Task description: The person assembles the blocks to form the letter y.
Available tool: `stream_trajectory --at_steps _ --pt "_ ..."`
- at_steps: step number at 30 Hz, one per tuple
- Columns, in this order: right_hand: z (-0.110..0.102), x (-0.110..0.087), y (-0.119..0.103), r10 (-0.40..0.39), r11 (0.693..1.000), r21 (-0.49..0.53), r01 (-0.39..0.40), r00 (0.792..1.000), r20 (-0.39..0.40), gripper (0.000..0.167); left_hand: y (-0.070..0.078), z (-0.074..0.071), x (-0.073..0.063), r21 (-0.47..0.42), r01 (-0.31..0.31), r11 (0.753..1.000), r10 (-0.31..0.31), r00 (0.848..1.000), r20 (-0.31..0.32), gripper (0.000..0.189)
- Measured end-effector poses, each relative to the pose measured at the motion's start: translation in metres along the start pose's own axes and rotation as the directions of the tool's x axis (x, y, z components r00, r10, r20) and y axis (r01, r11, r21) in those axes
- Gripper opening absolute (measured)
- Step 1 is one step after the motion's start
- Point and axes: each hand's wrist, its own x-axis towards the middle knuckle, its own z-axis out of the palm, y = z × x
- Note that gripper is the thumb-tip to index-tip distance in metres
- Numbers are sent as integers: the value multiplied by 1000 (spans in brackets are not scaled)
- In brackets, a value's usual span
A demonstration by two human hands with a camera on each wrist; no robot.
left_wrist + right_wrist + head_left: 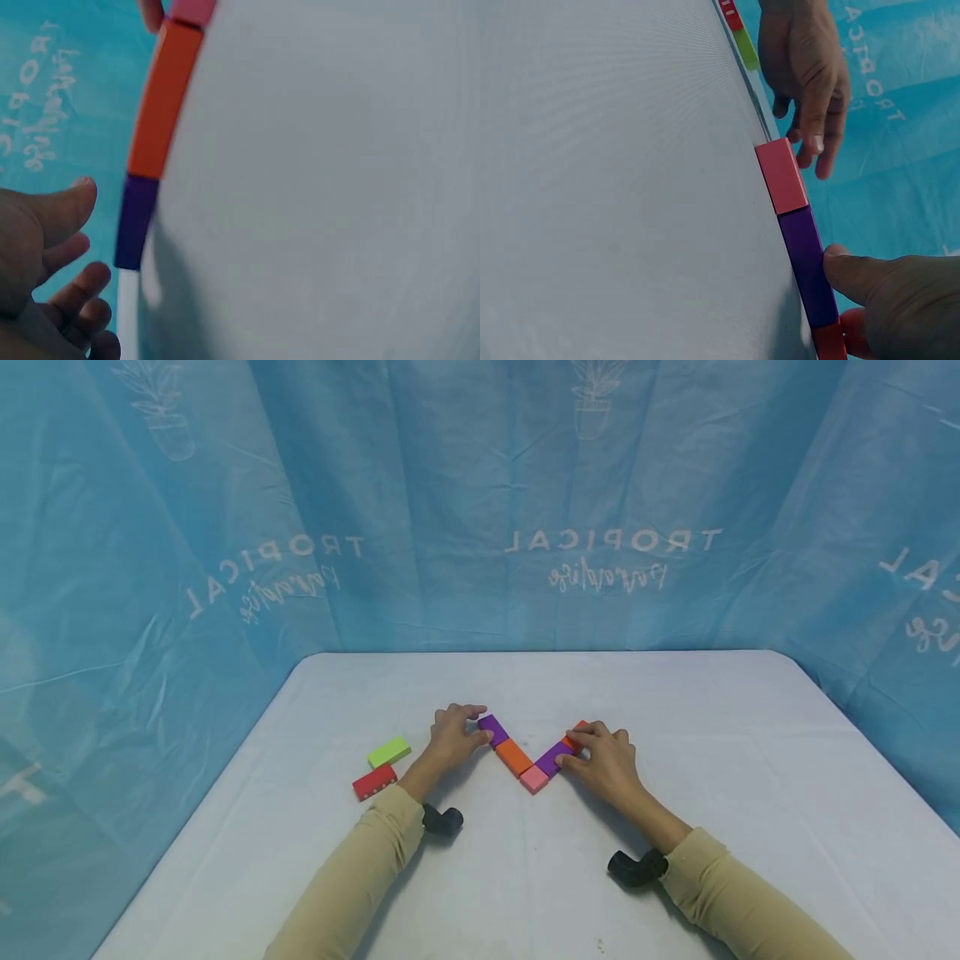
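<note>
Several coloured blocks form a V on the white table. The V's left arm has a purple block at its far end, then an orange block. A pink block makes the point nearest me. On the right arm are another purple block and a red-orange block. My left hand is beside the left purple block; the left wrist view shows its fingers spread and apart from it. My right hand rests its thumb against the right purple block, with a finger at the red-orange one.
Left of my left hand lie a lime green block and a red block with white dots, end to end at an angle. Blue printed curtains stand behind and beside the white table. Black wrist mounts stick out below both sleeves.
</note>
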Motion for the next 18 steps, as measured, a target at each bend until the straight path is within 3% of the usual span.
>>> stream_trajectory --at_steps 10,18 --pt "0 0 0 1 1000 -2 -1 1000 6 50 17 -11 -23 -6 28 1000 -29 991 -127 43" --pt "-1 -1 0 2 1000 -8 -2 1000 9 50 12 -21 -48 -16 15 1000 -17 985 -173 41"
